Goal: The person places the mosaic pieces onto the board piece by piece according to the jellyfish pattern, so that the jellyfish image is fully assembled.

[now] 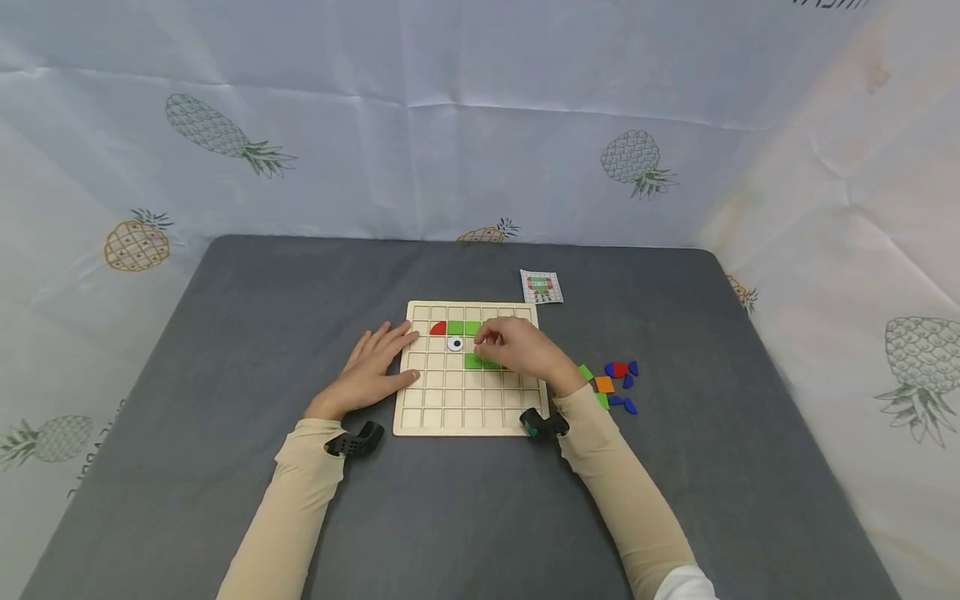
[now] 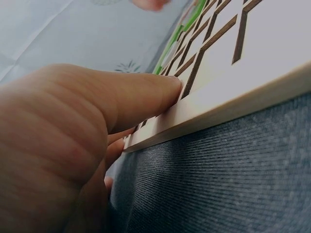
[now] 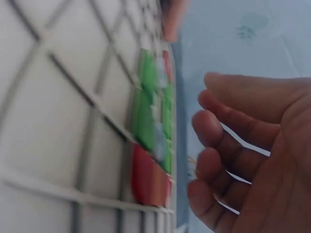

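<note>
A pale wooden grid board (image 1: pixel 442 421) lies on the dark cloth. My left hand (image 1: pixel 367 371) rests on its left edge, fingers spread, with the thumb (image 2: pixel 146 94) on the rim. In its upper rows sit a red rounded piece (image 1: pixel 438 329), green square tiles (image 1: pixel 455 327) and a white disc with a black dot (image 1: pixel 455 343). Lower down is another green row (image 1: pixel 472 362), ending in a red piece (image 3: pixel 146 174). Over these hovers my right hand (image 1: pixel 522 346), fingers loosely bent, no piece showing between them; it hides part of the rows.
A small printed card (image 1: pixel 542 287) lies beyond the board's upper right corner. Right of the board, partly behind the right forearm, are loose pieces: an orange square (image 1: pixel 604 384), a red one (image 1: pixel 620 369), several blue ones (image 1: pixel 631 407) and green ones (image 1: pixel 586 372).
</note>
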Demonstrator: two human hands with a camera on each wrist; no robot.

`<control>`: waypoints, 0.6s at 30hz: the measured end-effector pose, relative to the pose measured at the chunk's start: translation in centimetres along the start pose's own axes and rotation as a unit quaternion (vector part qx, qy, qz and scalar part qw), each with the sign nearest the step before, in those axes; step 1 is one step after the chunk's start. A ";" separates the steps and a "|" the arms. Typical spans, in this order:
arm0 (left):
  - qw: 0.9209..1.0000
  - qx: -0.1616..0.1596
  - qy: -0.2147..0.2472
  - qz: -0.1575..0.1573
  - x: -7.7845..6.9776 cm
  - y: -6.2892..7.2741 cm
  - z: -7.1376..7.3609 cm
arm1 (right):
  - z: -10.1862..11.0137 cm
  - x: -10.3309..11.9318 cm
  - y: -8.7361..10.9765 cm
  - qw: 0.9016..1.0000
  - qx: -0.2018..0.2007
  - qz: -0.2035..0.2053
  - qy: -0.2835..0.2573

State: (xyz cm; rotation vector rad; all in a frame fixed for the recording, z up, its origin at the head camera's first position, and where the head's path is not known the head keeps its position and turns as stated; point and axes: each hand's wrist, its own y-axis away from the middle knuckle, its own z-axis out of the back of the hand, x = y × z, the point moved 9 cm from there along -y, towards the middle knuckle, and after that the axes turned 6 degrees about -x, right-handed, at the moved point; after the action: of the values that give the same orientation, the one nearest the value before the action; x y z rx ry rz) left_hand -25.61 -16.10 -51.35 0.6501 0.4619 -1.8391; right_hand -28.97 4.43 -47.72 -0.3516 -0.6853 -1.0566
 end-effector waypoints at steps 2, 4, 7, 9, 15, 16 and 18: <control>1.000 0.001 0.003 0.001 0.0 0.0 0.0 | 1.0 -0.1 0.5 1.000 0.004 -0.011 -0.027; 1.000 0.003 0.002 0.002 0.1 0.0 0.0 | 2.0 -0.5 1.0 0.999 0.011 -0.021 -0.040; 1.000 0.005 0.003 0.005 0.1 0.0 0.0 | 3.5 -1.3 1.9 0.998 0.020 -0.044 -0.042; 1.000 0.006 0.005 0.006 0.1 -0.1 0.0 | 4.4 -2.1 2.4 0.997 0.030 -0.062 -0.044; 1.000 0.008 0.003 0.006 0.1 -0.1 -0.1 | 5.9 -5.1 4.2 0.989 0.075 -0.124 -0.037; 1.000 0.010 0.002 0.006 0.2 -0.1 -0.2 | 6.0 -5.6 4.5 0.987 0.082 -0.136 -0.029; 1.000 0.011 -0.002 0.006 0.2 -0.1 -0.2 | 6.1 -6.5 5.0 0.982 0.095 -0.162 -0.021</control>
State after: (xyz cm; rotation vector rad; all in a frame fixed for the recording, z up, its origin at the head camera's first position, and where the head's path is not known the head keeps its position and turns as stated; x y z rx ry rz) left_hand -25.76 -16.07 -51.68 0.6634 0.4350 -1.8367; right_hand -28.67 14.68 -47.29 -0.0977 -0.8936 -1.2820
